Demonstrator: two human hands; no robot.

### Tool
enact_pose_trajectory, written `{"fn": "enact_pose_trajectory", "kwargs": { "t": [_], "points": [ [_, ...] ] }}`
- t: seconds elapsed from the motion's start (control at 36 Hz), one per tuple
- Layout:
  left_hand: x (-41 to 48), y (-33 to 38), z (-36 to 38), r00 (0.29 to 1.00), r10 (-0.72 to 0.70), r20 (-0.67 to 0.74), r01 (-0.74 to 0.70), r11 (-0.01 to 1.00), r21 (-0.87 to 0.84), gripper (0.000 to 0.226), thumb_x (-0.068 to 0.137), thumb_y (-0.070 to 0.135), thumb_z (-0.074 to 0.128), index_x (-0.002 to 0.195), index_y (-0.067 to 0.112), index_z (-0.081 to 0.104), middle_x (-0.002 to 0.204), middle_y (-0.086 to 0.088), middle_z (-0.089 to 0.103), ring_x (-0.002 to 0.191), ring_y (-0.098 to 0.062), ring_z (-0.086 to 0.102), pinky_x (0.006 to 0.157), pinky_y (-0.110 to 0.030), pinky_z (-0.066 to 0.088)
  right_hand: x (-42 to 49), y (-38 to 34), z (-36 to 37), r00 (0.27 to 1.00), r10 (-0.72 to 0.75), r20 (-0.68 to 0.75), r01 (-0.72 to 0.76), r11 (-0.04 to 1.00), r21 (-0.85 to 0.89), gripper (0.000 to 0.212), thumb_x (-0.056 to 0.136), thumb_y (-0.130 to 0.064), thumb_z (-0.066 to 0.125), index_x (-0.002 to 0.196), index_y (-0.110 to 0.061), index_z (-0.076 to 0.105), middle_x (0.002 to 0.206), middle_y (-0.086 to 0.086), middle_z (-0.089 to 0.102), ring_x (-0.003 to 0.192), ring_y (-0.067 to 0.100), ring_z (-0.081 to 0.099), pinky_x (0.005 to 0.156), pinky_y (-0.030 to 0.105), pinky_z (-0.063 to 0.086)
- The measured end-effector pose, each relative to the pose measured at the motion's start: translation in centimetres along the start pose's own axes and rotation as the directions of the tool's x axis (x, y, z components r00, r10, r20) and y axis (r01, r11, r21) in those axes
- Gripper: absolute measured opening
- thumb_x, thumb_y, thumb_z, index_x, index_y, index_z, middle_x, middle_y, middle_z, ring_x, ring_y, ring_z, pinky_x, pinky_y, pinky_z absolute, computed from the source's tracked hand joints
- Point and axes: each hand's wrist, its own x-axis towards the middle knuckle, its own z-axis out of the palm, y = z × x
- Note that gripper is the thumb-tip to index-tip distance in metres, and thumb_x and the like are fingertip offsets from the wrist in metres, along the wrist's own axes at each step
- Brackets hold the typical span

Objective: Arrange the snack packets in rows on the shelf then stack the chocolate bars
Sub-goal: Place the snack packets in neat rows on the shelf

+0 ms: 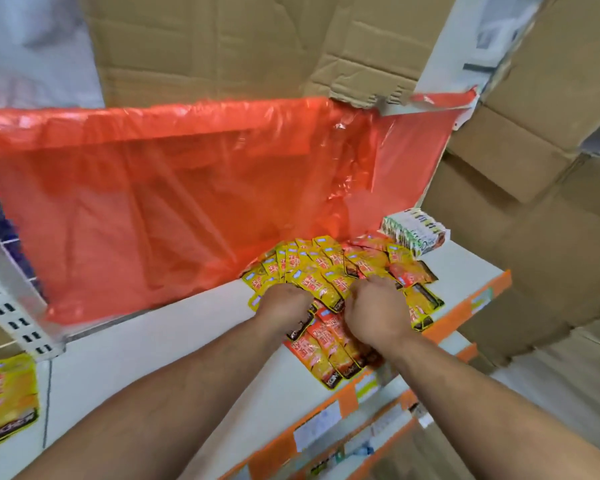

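Where snack packets [312,268] lie fanned, left hand [284,304] and right hand [374,315] grip them.

Single view, head-mounted on you. It faces forward and steeply down over both arms [174,403] onto the shelf [170,327]. Close range: packets [312,268] sit mid-frame, within reach. Wide-angle, edges bowed. Frame seems rolled, with the shelf front running diagonally from bottom centre to right. Upper half takes in the red sheet [153,202] and cardboard [222,46].

Bright, even light with glare on the red plastic sheet [187,188]; edges curve, and details look slightly soft.
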Motion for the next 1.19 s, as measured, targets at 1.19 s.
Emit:
{"fn": "enact_pose_trajectory", "kwargs": {
  "t": [1.19],
  "points": [
    [-2.8, -2.2, 0.6, 0.92, -0.291, -0.262, 0.097, 0.817, -0.568, 0.022, 0.095, 0.007, 0.05, 0.074, 0.013, 0.052, 0.051, -0.004, 0.045, 0.039, -0.012, 0.039, 0.037, -0.018, 0.03, 4.1, -2.7, 1.7, 0.955, -0.208, 0.211, 0.056, 0.826, 0.56, 0.067, 0.084, -0.044, 0.07, 0.139, -0.012, 0.048, 0.088, -0.009, 0.06, 0.102, 0.024, 0.062, 0.084, 0.033, 0.048]
  ]
}}
